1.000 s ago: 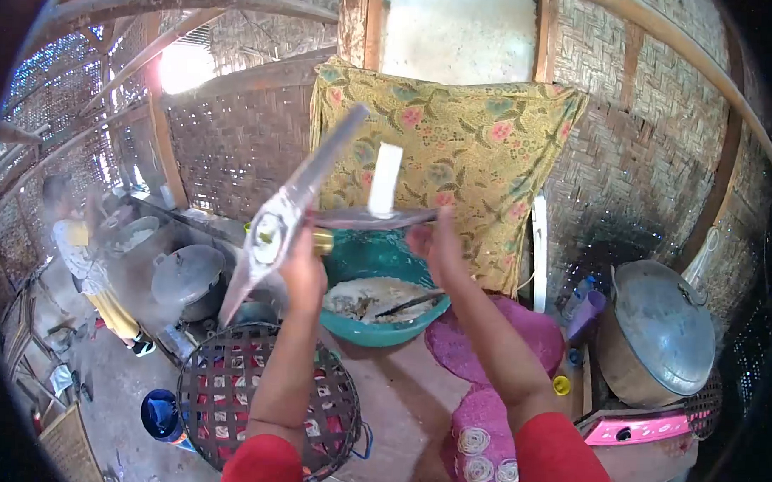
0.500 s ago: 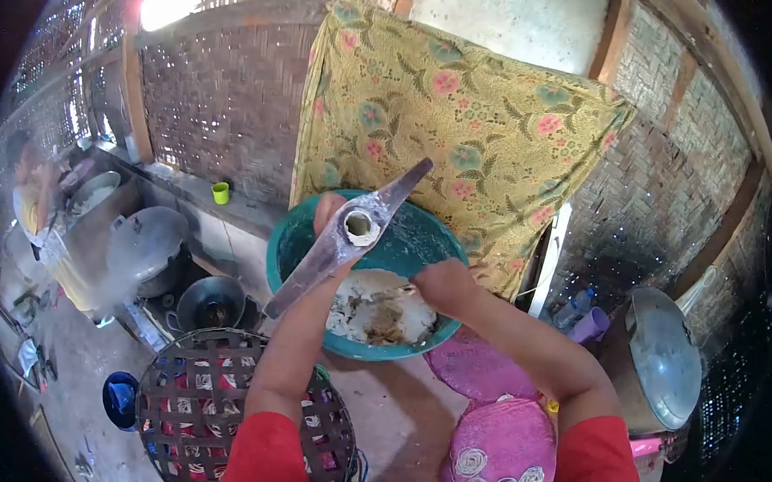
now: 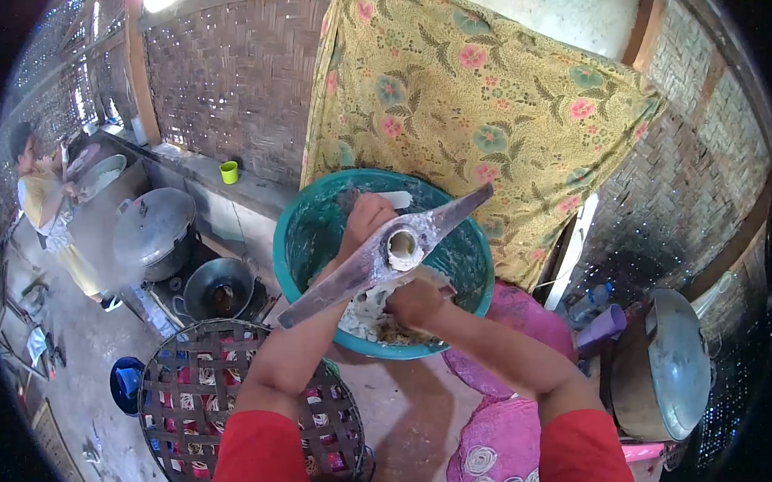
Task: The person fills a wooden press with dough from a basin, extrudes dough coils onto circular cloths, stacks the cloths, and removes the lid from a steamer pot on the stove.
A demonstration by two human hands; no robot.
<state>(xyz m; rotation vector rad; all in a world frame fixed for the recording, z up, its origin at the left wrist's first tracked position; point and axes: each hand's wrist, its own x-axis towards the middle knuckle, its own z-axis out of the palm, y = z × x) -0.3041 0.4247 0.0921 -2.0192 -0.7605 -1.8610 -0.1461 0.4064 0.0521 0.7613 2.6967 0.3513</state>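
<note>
A large green basin (image 3: 481, 232) holds a lumpy white mash (image 3: 359, 323) with some brown in it. Inside its far left part, my left hand (image 3: 368, 222) is closed, fingers curled; a pale flat piece (image 3: 395, 199) shows just beyond it. My right hand (image 3: 418, 303) is down at the mash, fingers closed and partly hidden, so what it grips is unclear. Close to the camera, a dark wooden two-armed bar (image 3: 342, 289) with a round tube at its middle crosses the view, covering part of both hands and the basin. Its support is not visible.
A woven basket (image 3: 253, 406) stands at lower left and pink cushions (image 3: 502, 440) at lower right. A big lidded pot (image 3: 662, 370) is on the right. Left are a wok (image 3: 218, 290), a steaming lidded pot (image 3: 155, 224) and another person (image 3: 47, 195). A flowered cloth (image 3: 459, 107) hangs behind.
My right hand has moved down into the mash. My left hand has shifted right inside the basin. The wooden bar has moved right and slightly down in view, and the camera has shifted.
</note>
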